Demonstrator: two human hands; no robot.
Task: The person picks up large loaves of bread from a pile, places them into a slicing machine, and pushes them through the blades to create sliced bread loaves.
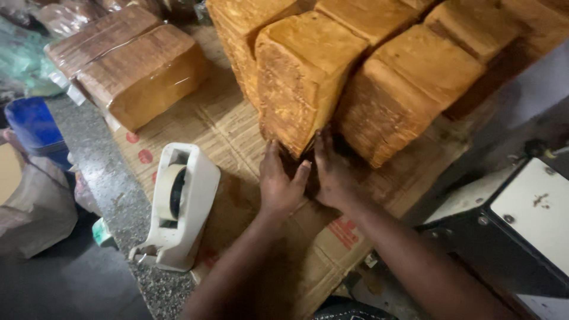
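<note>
Golden-crusted, the bread loaf (302, 77) is standing on end on flattened cardboard (237, 130), among other loaves. The left hand (280, 181) and right hand (331, 172) are cupping its base, fingers spread, steadying it. Left of it, a white tape dispenser (178, 204) is sitting.

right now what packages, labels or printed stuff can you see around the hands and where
Clear plastic bagged loaves: upper left, two brown bread blocks side by side.
Flattened brown cardboard sheet: under both hands, with red round marks at its left edge and red print near the right forearm.
Blue plastic tub: far left, rounded.
Crumpled brown paper bag: lower left.
No screens or signs.
</note>
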